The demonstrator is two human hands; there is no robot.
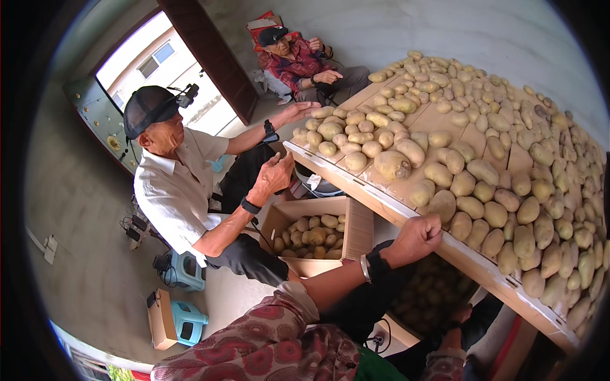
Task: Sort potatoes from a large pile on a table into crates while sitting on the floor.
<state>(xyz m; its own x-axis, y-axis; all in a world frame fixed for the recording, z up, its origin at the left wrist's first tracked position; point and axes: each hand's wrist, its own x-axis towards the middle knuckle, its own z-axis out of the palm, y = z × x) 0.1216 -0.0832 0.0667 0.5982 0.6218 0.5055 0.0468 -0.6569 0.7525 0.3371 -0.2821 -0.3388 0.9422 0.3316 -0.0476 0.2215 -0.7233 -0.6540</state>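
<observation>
My left hand is curled into a fist at the white-edged front rim of the table, with a black band and a silver bracelet at the wrist. No object shows in its fingers. Potatoes lie on the cardboard-covered tabletop just beyond it. Lower down, my right hand is in shadow below the table edge, beside my dark trouser leg. Its fingers are too dim to make out. Between my arms, a shaded box under the table holds more potatoes.
To the left, a seated co-worker holds both hands near the table corner. A cardboard box of potatoes stands on the floor between us. Another person sits by the far wall. Blue plastic stools stand at lower left, near an open doorway.
</observation>
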